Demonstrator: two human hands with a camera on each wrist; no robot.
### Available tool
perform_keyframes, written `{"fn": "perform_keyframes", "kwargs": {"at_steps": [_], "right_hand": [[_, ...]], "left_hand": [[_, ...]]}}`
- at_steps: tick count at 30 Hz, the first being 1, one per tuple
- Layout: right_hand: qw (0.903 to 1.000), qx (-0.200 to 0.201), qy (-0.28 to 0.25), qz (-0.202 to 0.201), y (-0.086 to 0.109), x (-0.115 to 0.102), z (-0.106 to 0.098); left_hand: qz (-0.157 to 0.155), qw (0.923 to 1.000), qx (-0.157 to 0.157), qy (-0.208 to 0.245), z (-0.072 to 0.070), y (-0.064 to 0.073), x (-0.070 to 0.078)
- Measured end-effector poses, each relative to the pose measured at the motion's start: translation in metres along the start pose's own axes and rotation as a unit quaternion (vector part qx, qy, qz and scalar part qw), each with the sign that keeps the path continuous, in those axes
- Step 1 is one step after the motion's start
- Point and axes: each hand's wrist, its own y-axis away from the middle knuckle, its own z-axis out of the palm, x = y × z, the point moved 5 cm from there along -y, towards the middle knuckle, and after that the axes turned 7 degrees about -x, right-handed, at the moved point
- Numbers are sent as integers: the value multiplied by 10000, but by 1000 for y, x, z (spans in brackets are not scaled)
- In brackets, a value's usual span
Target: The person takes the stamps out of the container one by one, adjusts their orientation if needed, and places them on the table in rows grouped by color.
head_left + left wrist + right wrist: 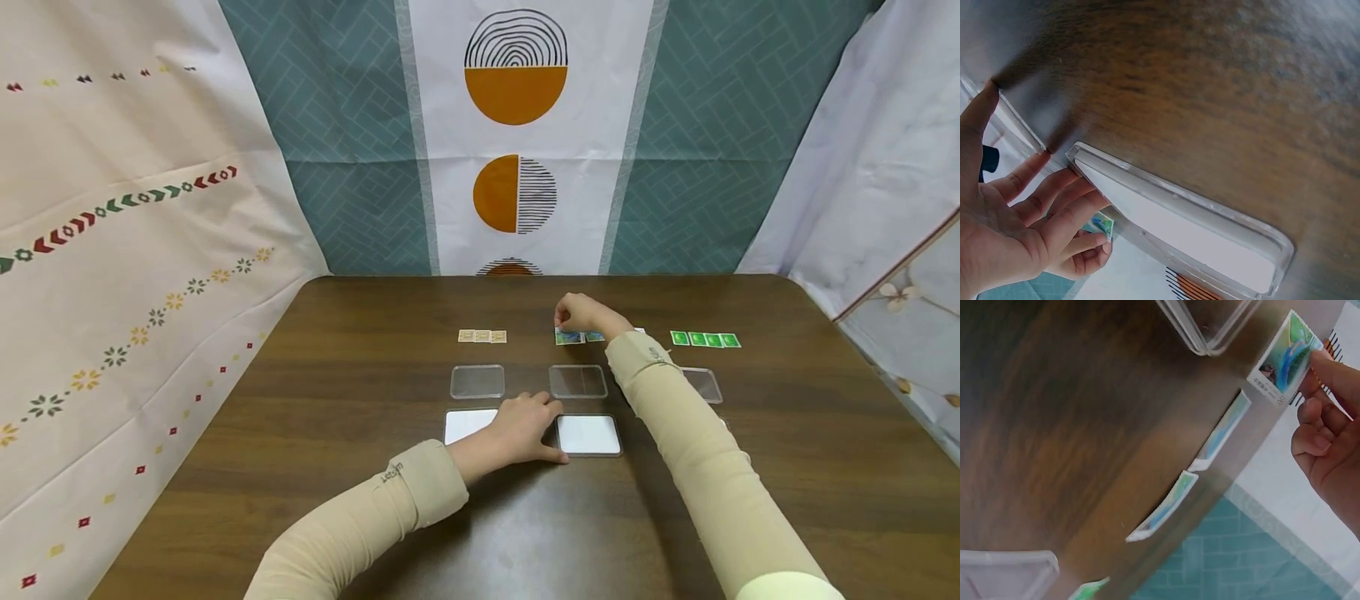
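Observation:
In the right wrist view, my right hand (1332, 425) pinches a postage stamp (1285, 359) with a green and blue picture, between thumb and forefinger. Below it on the table lie more blue-green stamps (1222, 434) in a row. My left hand (521, 429) lies between two clear plastic cases with white inside. Its spread thumb and forefinger touch the near side edge of the right case (588, 435), at two corners. The other fingers extend by the end of the left case (1172, 219), which the hand partly covers in the head view.
Clear, shallow plastic trays (477, 381) stand in a row behind the white-filled cases. Farther back are brownish stamps (482, 336) at left and green stamps (705, 339) at right. My right forearm covers part of the right side of the wooden table (337, 383).

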Motion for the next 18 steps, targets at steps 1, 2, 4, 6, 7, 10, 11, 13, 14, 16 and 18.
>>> {"fn": "perform_keyframes", "kwargs": {"at_steps": [1,2,4,6,7,10,11,13,14,16,18], "right_hand": [[10000,44,-19,21,-1,1,1],[9999,74,-58,47,-1,1,1],[9998,133,-119,84,-3,3,2],[9996,168,-194,138,-4,5,3],[9995,182,-201,144,-5,5,3],[9994,221,-205,172,-6,7,4],[9993,239,-205,187,-7,7,4],[9991,269,-214,253,-8,8,4],[9990,282,-221,277,-8,8,5],[9988,302,-203,319,-8,8,6],[9987,316,-178,364,-8,8,7]], "left_hand": [[7,10000,-2,8,0,0,0],[16,10000,-2,11,0,0,0],[23,10000,25,18,0,0,0],[24,10000,36,27,0,0,-1],[24,10000,38,32,-1,0,-1],[19,10000,35,48,-1,0,-1],[19,10000,14,49,-1,0,-1],[17,10000,-6,48,0,-1,-1],[10,10000,-9,45,0,-1,-1],[-5,10000,-22,43,0,-1,0],[-16,10000,-24,40,0,-2,0]]}}
